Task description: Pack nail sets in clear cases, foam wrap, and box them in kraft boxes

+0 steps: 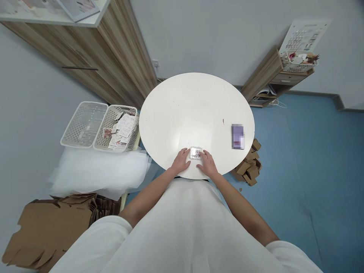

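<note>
A small clear flat box lies near the front edge of the round white table. Rows of little dark oval pieces show inside it, too small to name. My left hand is at the box's left side, fingers stretched out with their tips by its edge and the thumb apart. On the other side is my right hand, with its fingers spread and the fingertips over the box's right edge. Neither hand visibly grips the box. Farther right on the tabletop lies a purple phone-sized item, blurred by pixels.
White plastic baskets stand left of the table, one with printed cards. Below them are translucent sheets and stacked flattened cardboard. Small brown boxes are piled at the table's right. A wooden cabinet stands back left.
</note>
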A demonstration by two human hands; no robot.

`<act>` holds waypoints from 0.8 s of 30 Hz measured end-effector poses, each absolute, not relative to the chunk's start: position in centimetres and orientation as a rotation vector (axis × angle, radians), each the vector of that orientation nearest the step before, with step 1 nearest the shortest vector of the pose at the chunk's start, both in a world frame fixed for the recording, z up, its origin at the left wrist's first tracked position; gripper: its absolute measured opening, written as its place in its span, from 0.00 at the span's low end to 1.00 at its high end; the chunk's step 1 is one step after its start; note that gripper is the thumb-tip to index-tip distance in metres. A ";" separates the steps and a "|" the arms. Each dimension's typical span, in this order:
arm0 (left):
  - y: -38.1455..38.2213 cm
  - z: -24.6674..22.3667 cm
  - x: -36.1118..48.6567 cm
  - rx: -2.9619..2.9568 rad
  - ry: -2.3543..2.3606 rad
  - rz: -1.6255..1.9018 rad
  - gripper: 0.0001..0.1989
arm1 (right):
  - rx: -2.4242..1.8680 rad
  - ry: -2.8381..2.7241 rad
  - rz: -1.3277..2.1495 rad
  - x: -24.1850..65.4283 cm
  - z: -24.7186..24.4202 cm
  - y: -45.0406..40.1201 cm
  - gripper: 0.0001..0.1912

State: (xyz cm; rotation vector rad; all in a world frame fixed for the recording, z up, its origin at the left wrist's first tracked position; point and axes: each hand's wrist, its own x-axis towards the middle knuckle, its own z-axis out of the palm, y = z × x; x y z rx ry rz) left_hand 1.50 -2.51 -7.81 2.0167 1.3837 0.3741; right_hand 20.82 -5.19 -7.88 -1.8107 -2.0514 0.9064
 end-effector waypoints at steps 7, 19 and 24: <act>-1.7 -8.1 0.2 2.282 1.101 0.172 0.33 | -1.778 -2.358 0.801 20.3 -7.6 -3.2 0.37; -1.2 -7.6 0.7 2.339 1.140 0.187 0.28 | -1.696 -2.555 0.750 20.1 -5.9 -1.9 0.15; -1.7 -7.1 0.1 2.416 1.067 0.216 0.18 | -1.644 -2.538 0.812 20.2 -5.2 -3.6 0.23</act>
